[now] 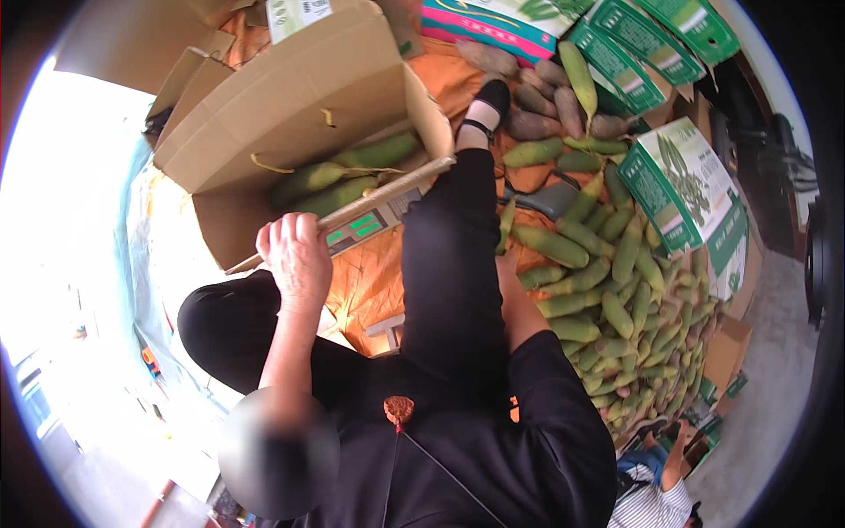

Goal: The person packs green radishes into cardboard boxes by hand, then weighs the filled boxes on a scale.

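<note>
left hand (295, 255): I see it clamped over the near rim of the cardboard box (299, 97), fingers curled on the edge.
cardboard box: far left, open, resting on the scale (363, 224).
inside box: a few green shoots (339, 180) lying flat.
scale: green display lit, sitting on the orange cloth (365, 282).
right hand: hidden behind my black trouser leg (453, 264); I cannot tell its grip.
right forearm (521, 304): reaching into the loose shoot pile (616, 299) on the right.
far right: green printed cartons (682, 180).
near right: another person's striped sleeve (651, 509).
</note>
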A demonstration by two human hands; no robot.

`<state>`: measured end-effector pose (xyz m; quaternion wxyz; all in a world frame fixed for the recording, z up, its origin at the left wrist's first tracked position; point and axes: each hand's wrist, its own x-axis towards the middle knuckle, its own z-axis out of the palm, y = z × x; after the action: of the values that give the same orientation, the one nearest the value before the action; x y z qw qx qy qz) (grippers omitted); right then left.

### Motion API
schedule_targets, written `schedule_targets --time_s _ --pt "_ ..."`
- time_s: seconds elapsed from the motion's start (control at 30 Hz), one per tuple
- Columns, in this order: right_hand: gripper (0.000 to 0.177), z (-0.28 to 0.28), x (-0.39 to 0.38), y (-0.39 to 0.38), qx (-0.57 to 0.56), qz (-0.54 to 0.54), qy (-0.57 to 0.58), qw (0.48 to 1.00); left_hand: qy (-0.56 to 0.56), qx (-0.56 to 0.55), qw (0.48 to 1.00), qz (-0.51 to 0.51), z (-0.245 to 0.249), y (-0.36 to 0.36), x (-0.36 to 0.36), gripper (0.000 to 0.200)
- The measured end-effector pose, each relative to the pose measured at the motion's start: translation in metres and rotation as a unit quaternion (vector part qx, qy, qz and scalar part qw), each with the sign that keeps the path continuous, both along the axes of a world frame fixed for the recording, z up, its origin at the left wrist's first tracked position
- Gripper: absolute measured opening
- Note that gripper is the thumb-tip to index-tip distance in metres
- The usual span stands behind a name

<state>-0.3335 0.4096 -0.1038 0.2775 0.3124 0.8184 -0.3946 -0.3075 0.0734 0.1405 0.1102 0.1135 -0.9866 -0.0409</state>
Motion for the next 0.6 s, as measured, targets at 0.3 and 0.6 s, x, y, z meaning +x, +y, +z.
schedule_targets --time_s 0.3,0.6 --pt "0.055 0.03 0.01 0.041 -0.179 -0.062 0.103 0.976 0.011 0.014 1.0 -0.007 -0.001 -0.001 0.005 0.022" --pt "0.062 0.288 -0.096 -0.026 -0.256 0.112 0.406 0.87 0.046 0.022 0.998 -0.034 -0.003 -0.003 0.013 0.018"
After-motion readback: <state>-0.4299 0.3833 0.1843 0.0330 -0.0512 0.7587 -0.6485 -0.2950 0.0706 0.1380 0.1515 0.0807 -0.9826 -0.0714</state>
